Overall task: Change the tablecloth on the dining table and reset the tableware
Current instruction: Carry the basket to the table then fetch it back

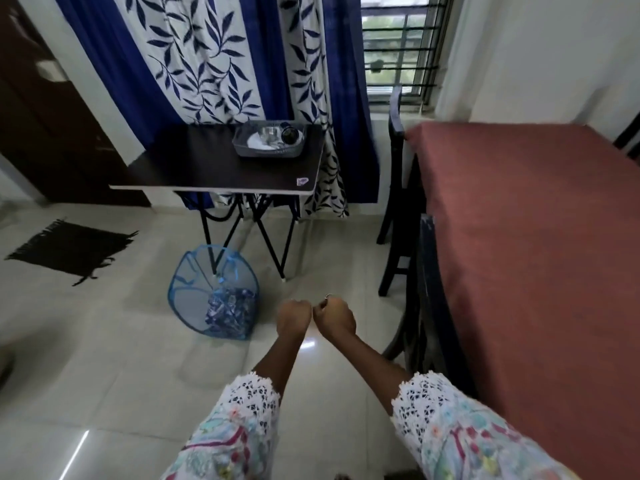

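Observation:
A reddish-brown tablecloth covers the dining table at the right. A grey basket holding a white plate, a steel cup and other tableware stands on a small dark folding table ahead. A blue mesh hamper on the floor holds a crumpled blue patterned cloth. My left hand and right hand hang side by side over the floor, both with fingers curled and holding nothing, well short of the basket and left of the dining table.
Dark wooden chairs stand along the dining table's left side. A blue leaf-print curtain and a barred window are behind. A black mat lies on the tiled floor at the left, by a dark door.

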### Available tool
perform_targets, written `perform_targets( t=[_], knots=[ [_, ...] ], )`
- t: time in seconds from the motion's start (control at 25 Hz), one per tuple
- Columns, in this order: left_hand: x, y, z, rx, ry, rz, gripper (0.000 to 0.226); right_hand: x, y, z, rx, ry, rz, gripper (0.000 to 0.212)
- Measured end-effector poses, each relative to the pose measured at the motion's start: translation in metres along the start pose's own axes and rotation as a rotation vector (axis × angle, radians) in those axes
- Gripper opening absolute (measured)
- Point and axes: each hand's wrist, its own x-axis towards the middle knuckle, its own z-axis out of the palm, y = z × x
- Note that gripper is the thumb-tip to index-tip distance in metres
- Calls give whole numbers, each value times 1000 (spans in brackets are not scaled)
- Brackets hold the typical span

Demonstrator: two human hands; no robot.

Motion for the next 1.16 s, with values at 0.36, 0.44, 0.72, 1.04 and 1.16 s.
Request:
perform_targets(
  t=[0.36, 0.44, 0.72, 1.04, 1.16],
  knots=[
    [200, 142, -57, -24, 89, 152, 27, 218, -124, -29, 52, 153, -12, 15],
    [253, 167, -68, 2, 61, 162, 28, 266, -152, -20, 86, 165, -7, 15],
    [422, 275, -109, 19, 41, 212, 33, 420, -251, -6, 74, 209, 10, 14],
    [637, 376, -75, 64, -57, 186, 41, 614, -296, -17, 14, 208, 48, 15],
    [702, 424, -62, 108, -25, 169, 39, 697, -311, -33, 15, 187, 56, 16]
  ],
)
